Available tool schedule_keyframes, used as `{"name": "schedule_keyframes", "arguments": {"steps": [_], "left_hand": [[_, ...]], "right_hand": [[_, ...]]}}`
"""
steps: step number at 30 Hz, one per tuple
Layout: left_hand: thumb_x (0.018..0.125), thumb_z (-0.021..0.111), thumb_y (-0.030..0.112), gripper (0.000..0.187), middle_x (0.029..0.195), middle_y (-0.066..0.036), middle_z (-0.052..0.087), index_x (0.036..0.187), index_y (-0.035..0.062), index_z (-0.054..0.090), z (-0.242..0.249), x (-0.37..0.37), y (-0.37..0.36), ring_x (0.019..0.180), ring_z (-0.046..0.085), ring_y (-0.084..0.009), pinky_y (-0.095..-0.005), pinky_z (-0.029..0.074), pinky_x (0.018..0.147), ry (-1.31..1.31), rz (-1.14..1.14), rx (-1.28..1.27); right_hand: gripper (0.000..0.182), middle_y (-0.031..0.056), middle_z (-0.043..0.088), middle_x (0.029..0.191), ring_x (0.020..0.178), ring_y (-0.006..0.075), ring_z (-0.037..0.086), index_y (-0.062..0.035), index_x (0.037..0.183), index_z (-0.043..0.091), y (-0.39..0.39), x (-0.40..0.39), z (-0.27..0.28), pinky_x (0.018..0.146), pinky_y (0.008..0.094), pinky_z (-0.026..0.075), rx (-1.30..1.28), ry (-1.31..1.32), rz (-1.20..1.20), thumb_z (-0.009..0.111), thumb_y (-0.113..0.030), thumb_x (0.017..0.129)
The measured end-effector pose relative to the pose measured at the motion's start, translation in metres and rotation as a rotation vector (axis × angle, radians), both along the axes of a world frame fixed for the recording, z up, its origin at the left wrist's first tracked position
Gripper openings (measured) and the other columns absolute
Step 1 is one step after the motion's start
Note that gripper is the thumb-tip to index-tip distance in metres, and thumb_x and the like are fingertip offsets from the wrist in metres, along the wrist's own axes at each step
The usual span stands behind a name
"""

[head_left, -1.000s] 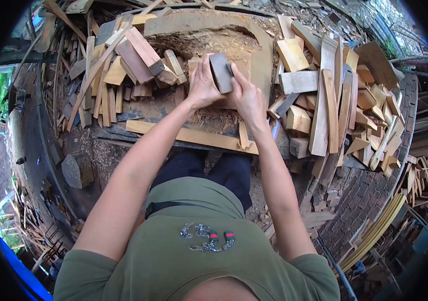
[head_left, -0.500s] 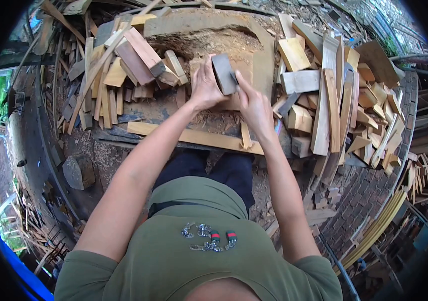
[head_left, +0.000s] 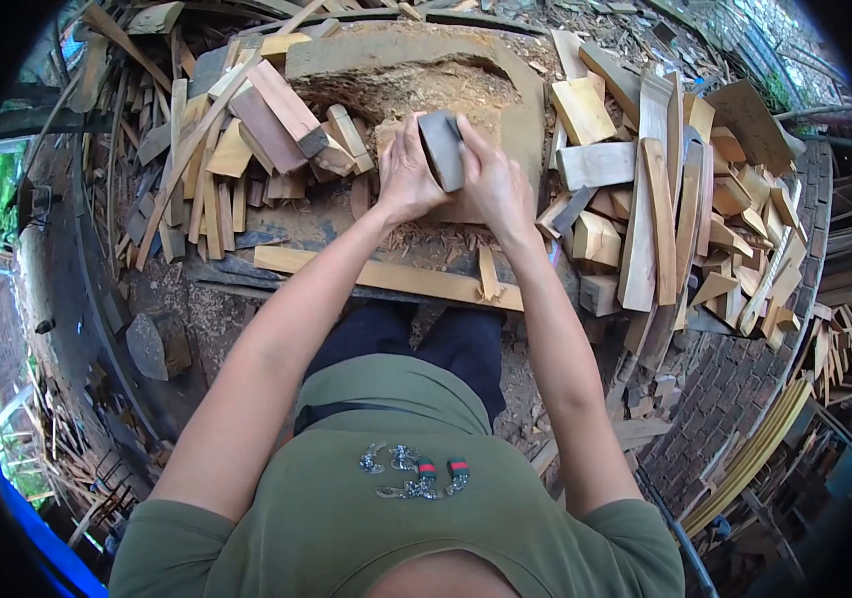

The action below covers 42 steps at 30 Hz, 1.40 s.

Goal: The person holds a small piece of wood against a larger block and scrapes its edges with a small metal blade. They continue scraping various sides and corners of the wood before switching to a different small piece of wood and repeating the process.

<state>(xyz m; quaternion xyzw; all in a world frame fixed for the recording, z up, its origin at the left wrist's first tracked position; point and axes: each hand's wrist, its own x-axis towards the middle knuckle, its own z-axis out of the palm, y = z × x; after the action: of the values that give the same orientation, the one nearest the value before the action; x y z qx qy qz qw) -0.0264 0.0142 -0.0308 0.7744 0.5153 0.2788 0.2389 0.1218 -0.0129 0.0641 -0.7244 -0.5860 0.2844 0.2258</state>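
A dark grey rectangular block (head_left: 442, 149) is held up on its long edge between both hands, over the work surface. My left hand (head_left: 409, 177) grips its left side, with the fingers reaching up along it. On the right side my right hand (head_left: 498, 187) is closed against the block, a finger and thumb at its edge. Beneath the hands lies a pale wooden board (head_left: 486, 125), partly covered by them, on a large hollowed wooden slab (head_left: 523, 95) strewn with sawdust.
Stacked wood offcuts (head_left: 276, 115) crowd the left of the bench, and another heap of blocks (head_left: 593, 164) stands at the right. A long wooden strip (head_left: 386, 274) runs along the front edge, with a small wood piece (head_left: 488, 271) across it. Shavings lie around.
My right hand has shifted up and its fingers now press flatter along the block's right side. The block has turned more upright. My left hand keeps its hold.
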Motion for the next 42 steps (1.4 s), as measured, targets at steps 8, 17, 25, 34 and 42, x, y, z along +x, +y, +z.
{"name": "schedule_keyframes", "arguments": {"steps": [8,17,25,34,42], "left_hand": [[0.055,0.085,0.046,0.128,0.138,-0.02,0.039,0.149,0.0005,0.012,-0.001,0.005,0.001,0.13,0.041,-0.0356,-0.0476,0.027,0.109,0.013,0.05,-0.046],[0.053,0.087,0.047,0.133,0.141,-0.02,0.037,0.149,0.0002,0.008,0.0,0.005,0.002,0.132,0.039,-0.0361,-0.0503,0.025,0.11,0.004,0.035,-0.052],[0.054,0.087,0.047,0.133,0.139,-0.023,0.039,0.148,-0.0022,0.007,0.001,0.004,-0.001,0.13,0.041,-0.038,-0.0507,0.026,0.11,0.05,0.047,-0.022],[0.052,0.087,0.045,0.133,0.138,-0.02,0.038,0.148,0.0012,0.007,0.002,0.009,-0.003,0.13,0.04,-0.0375,-0.0494,0.025,0.111,0.034,0.093,-0.036],[0.052,0.087,0.045,0.13,0.137,-0.02,0.038,0.147,0.0005,0.01,0.002,0.006,0.002,0.13,0.039,-0.0375,-0.0507,0.025,0.111,0.022,0.079,-0.011]], "right_hand": [[0.037,0.0255,0.067,0.094,0.091,0.0452,0.063,-0.0285,0.133,0.059,-0.005,0.003,0.006,0.079,0.0521,0.05,-0.039,-0.093,0.036,0.051,-0.029,0.098],[0.038,0.0238,0.067,0.103,0.097,0.0442,0.063,-0.0298,0.135,0.057,0.003,0.006,-0.001,0.084,0.0506,0.05,-0.078,-0.047,0.024,0.05,-0.031,0.098],[0.038,0.0226,0.068,0.101,0.094,0.0439,0.064,-0.0309,0.135,0.056,-0.012,0.003,0.008,0.083,0.0514,0.051,-0.078,-0.05,0.034,0.047,-0.034,0.098],[0.039,0.0229,0.069,0.089,0.083,0.0447,0.066,-0.0327,0.136,0.054,-0.021,0.004,0.003,0.076,0.0528,0.053,-0.069,-0.126,0.078,0.046,-0.036,0.099],[0.038,0.0225,0.069,0.084,0.078,0.0437,0.067,-0.0344,0.136,0.055,0.003,-0.002,0.015,0.071,0.0518,0.054,-0.054,-0.241,0.125,0.047,-0.036,0.098]]}}
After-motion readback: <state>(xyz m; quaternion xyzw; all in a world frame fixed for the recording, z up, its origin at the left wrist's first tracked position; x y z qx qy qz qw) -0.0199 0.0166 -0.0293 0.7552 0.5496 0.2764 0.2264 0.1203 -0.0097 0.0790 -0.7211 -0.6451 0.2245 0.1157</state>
